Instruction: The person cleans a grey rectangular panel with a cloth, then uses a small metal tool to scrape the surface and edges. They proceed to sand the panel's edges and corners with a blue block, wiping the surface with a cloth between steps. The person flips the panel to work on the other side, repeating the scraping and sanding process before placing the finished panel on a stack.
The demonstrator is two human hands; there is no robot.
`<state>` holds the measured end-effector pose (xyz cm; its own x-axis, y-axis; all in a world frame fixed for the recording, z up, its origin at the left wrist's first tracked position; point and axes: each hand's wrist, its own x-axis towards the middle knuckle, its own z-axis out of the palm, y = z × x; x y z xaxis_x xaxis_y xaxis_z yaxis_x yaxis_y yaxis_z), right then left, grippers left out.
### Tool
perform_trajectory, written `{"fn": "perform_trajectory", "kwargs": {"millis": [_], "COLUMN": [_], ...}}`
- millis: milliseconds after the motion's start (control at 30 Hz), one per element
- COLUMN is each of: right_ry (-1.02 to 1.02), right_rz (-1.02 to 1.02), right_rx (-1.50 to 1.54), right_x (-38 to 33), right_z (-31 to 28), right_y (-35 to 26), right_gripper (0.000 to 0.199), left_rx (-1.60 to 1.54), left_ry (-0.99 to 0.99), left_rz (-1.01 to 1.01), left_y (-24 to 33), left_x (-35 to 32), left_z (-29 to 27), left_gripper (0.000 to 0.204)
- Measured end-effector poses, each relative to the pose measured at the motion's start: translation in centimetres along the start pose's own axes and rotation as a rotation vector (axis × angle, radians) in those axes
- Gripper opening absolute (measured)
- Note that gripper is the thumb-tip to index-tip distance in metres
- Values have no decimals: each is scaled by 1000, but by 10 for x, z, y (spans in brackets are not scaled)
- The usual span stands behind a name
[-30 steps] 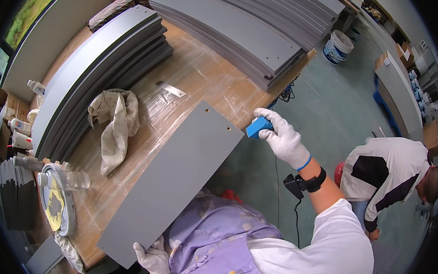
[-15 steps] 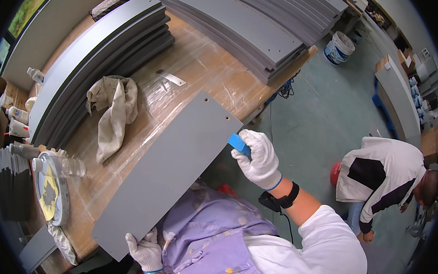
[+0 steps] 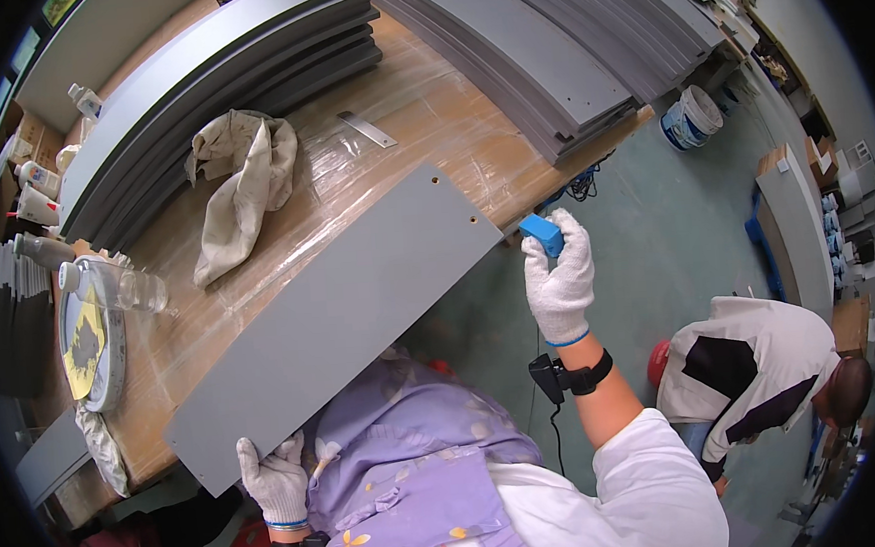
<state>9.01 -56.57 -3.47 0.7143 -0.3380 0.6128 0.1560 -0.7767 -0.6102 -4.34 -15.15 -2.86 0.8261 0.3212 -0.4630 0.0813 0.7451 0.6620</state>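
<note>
far left: round tin (image 3: 89,340) and clear plastic bottle (image 3: 118,285) sit on the wooden workbench (image 3: 428,114), same spots as before. crumpled beige rag (image 3: 241,180) lies beside the stack of grey panels (image 3: 216,96), unmoved.

left hand (image 3: 276,481), white glove, fingers curled over the near corner of the long grey panel (image 3: 335,315); grip looks closed on the edge, as in both earlier frames. panel lies diagonally on the bench, near long edge overhanging toward the person, far end with two small holes by the bench edge. position unchanged.

right hand (image 3: 558,276), white glove, closed around a small blue block (image 3: 541,234). half a second ago the block was lower along the panel's near edge; now it is back up at the far corner, just beside the panel end, close to where it was one second ago.

right: another person in a white and dark top (image 3: 754,369) bends over on the green floor (image 3: 655,220), little changed.
</note>
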Motion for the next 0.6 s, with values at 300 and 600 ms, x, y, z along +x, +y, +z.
{"fn": "perform_trajectory", "kwargs": {"millis": [300,600], "right_ry": [-332,-27], "right_rz": [-387,-170], "right_rx": [268,-110], "right_x": [-60,-11], "right_z": [20,7], "right_y": [-85,-8], "right_gripper": [50,50], "left_rx": [-53,-89], "left_ry": [46,-52], "left_rz": [-33,-51], "left_y": [5,7], "left_x": [-1,2], "left_z": [6,-3], "left_gripper": [26,21]}}
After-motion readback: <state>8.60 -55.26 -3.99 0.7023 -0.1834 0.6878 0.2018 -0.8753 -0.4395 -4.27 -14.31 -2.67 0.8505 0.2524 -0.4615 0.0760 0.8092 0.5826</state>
